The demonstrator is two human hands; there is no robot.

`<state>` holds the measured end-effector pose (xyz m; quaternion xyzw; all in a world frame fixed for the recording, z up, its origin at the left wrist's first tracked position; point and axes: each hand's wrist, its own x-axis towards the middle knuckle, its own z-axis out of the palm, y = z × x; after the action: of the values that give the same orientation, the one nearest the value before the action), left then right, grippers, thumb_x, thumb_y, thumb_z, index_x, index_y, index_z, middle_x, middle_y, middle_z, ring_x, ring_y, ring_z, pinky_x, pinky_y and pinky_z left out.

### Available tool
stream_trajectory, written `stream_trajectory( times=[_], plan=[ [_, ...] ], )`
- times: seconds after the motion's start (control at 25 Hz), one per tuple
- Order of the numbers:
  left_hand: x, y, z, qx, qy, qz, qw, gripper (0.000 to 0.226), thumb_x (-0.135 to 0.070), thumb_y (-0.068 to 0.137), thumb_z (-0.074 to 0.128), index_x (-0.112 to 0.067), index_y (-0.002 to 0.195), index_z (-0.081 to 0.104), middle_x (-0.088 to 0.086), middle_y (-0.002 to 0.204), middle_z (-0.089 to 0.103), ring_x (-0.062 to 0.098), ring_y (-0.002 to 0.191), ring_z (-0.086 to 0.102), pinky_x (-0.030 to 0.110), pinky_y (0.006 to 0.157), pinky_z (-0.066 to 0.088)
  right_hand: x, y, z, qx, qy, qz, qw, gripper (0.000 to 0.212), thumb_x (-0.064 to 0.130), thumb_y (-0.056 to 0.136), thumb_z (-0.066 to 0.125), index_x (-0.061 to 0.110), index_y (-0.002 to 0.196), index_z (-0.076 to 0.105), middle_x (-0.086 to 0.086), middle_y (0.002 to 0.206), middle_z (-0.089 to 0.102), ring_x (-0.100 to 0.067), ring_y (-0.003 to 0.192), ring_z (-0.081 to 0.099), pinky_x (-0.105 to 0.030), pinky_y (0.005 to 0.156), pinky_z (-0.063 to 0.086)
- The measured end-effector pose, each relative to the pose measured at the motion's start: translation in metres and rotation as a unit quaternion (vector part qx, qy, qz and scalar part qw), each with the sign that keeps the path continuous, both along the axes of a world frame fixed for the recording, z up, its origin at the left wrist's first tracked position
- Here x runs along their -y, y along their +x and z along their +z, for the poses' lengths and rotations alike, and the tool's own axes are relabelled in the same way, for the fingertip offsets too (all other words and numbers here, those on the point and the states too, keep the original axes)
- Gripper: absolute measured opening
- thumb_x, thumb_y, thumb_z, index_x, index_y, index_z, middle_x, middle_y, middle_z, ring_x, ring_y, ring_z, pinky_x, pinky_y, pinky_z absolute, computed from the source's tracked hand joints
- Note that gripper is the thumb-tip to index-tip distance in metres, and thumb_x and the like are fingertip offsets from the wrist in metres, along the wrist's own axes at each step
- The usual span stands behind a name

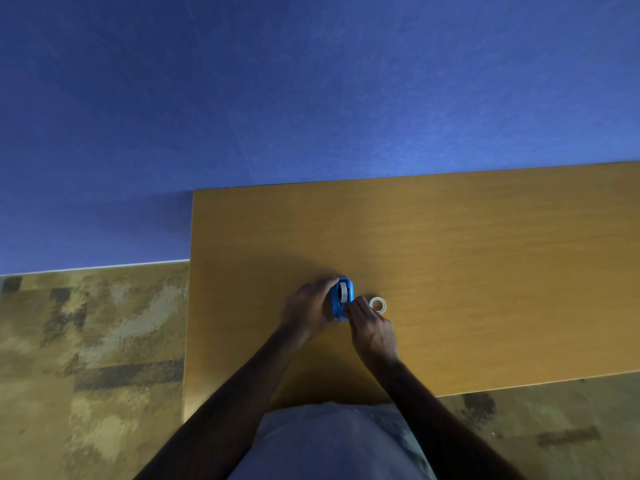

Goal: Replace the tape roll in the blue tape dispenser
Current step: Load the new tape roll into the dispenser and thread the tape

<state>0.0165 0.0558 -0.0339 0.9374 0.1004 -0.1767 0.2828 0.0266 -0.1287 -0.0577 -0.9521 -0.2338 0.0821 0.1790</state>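
The blue tape dispenser (341,299) stands on the wooden table (450,254), with a white tape roll (343,292) seated upright in it. My left hand (308,311) wraps around the dispenser's left side and holds it. The fingertips of my right hand (372,329) pinch at the dispenser's near right end; what they pinch is too small to tell. Just to the right, a second white tape roll (378,304) lies flat on the table, touching neither hand.
The table's left edge runs close to the dispenser, with patterned carpet (86,358) below it. A blue wall (311,98) rises behind the table. My torso in a pale shirt (332,445) is at the near edge.
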Motion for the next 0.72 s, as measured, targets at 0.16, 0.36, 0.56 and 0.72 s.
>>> stream_trajectory(
  times=[0.16, 0.36, 0.56, 0.72],
  plan=[
    [0.001, -0.002, -0.001, 0.010, 0.002, 0.000, 1.000, 0.094, -0.053, 0.081, 0.087, -0.036, 0.161, 0.042, -0.011, 0.160, 0.058, 0.018, 0.144, 0.058, 0.044, 0.110, 0.057, 0.008, -0.010, -0.005, 0.009, 0.006, 0.010, 1.000, 0.011, 0.004, 0.102, 0.070, 0.014, 0.099, 0.072, -0.004, 0.093, 0.069, -0.026, 0.063, 0.068, -0.046, 0.045, 0.057],
    [0.001, -0.001, -0.006, 0.010, -0.008, 0.005, 1.000, 0.095, -0.049, 0.080, 0.090, -0.035, 0.162, 0.043, -0.010, 0.162, 0.057, 0.018, 0.146, 0.058, 0.041, 0.113, 0.055, 0.012, -0.017, -0.008, 0.026, 0.005, 0.010, 1.000, 0.013, 0.001, 0.096, 0.078, 0.013, 0.095, 0.074, -0.004, 0.089, 0.070, -0.022, 0.062, 0.070, -0.041, 0.043, 0.057],
    [0.002, -0.001, -0.008, 0.012, -0.005, 0.007, 1.000, 0.096, -0.046, 0.079, 0.093, -0.034, 0.161, 0.045, -0.010, 0.160, 0.059, 0.017, 0.145, 0.059, 0.041, 0.112, 0.055, 0.015, -0.017, -0.012, 0.051, 0.036, 0.030, 0.998, 0.020, -0.005, 0.087, 0.085, 0.012, 0.094, 0.078, -0.003, 0.086, 0.073, -0.017, 0.061, 0.070, -0.034, 0.038, 0.055],
    [0.002, -0.002, -0.009, 0.010, -0.006, 0.011, 1.000, 0.095, -0.045, 0.078, 0.093, -0.032, 0.160, 0.046, -0.008, 0.158, 0.061, 0.019, 0.143, 0.061, 0.043, 0.111, 0.057, 0.013, -0.018, -0.016, 0.052, 0.030, 0.034, 0.998, 0.018, -0.005, 0.089, 0.084, 0.010, 0.098, 0.079, -0.003, 0.089, 0.075, -0.017, 0.061, 0.070, -0.036, 0.040, 0.057]
  ],
)
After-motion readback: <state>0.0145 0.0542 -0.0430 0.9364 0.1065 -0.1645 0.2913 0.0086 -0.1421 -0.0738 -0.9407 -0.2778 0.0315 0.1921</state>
